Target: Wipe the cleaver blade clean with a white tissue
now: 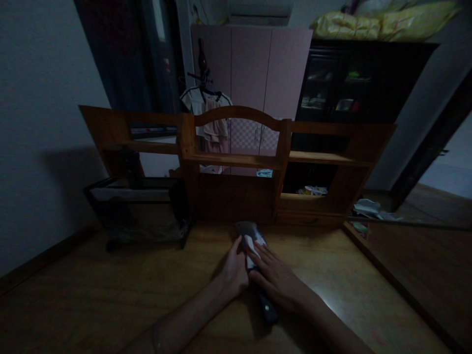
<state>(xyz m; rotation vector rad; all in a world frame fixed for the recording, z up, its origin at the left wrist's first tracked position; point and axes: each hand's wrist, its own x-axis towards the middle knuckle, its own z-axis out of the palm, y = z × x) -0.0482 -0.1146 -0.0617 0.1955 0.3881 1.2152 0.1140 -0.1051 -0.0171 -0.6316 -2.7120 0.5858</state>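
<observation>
A kitchen knife (246, 227) with a broad blade and a black riveted handle (268, 310) is in front of me, its blade pointing away and its handle toward me. My left hand (236, 270) grips the knife from the left near the base of the blade; most of its fingers are hidden. A folded white piece of tissue or cloth (250, 248) lies against the blade. My right hand (275, 273) presses it there, fingers together and reaching over the blade from the right. The handle sticks out below both hands.
A wooden tabletop (177, 290) lies under my hands. At its back stands a wooden shelf unit (236, 160), with a dark, open-topped tank-like box (140, 211) at left. Beyond are clothes on hangers (212, 115), a pink wardrobe (250, 73) and a black cabinet (379, 93).
</observation>
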